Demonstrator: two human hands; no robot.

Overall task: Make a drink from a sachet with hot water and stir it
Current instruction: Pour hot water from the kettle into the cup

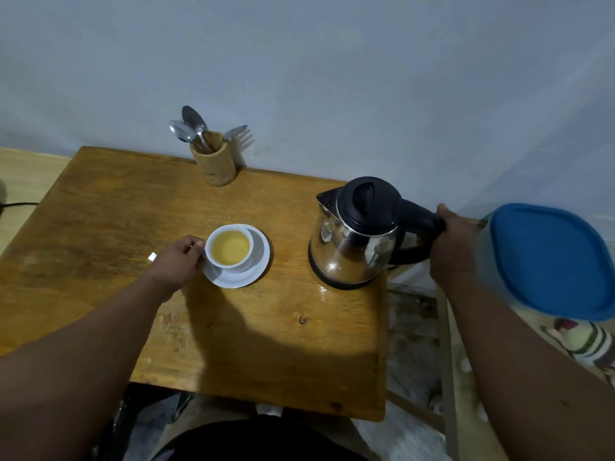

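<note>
A white cup (229, 259) of yellowish liquid stands on a white saucer (258, 271) near the middle of the wooden table (266, 344). My left hand (178, 262) grips the cup at its left side, where the handle is hidden by my fingers. A small silvery scrap (152, 257) pokes out just left of that hand. To the right, a steel electric kettle (356, 241) with a black lid stands upright on the table, spout facing left. My right hand (454, 244) is closed around the kettle's black handle.
A wooden holder (214, 164) with spoons and a fork stands at the table's back edge by the wall. A container with a blue lid (549, 261) sits off the table's right side, close to my right arm. The table's right edge lies just under the kettle.
</note>
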